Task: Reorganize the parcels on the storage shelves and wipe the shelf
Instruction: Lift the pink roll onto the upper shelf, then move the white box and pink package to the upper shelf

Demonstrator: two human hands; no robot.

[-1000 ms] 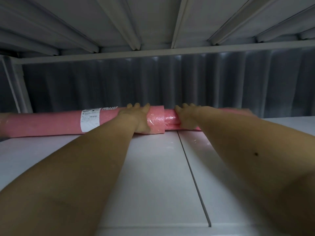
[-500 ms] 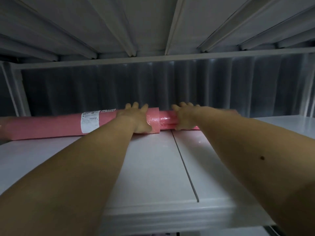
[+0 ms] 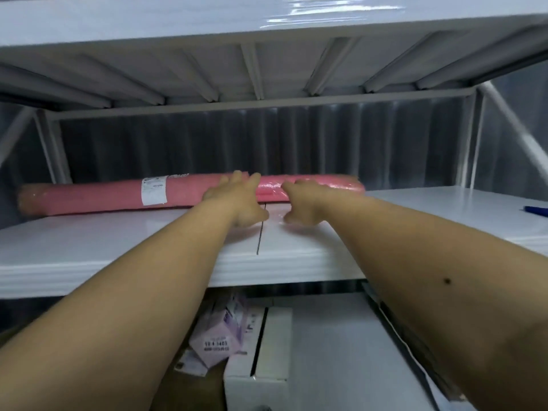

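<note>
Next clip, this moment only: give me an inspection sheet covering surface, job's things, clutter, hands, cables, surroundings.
Surface: white shelf, glossy, with a seam running front to back near its middle.
Job's things: long pink rolled parcel lying along the back of the shelf, white label on it; its right part looks wrapped in shiny film.
Clutter: blue object at the shelf's right edge, cut off by the frame.
Hands: left hand and right hand both reach to the parcel, fingers straight on it.
Cables: nothing seen.
Surroundings: upper shelf overhead; corrugated wall behind; white box and lilac package on the level below.
</note>
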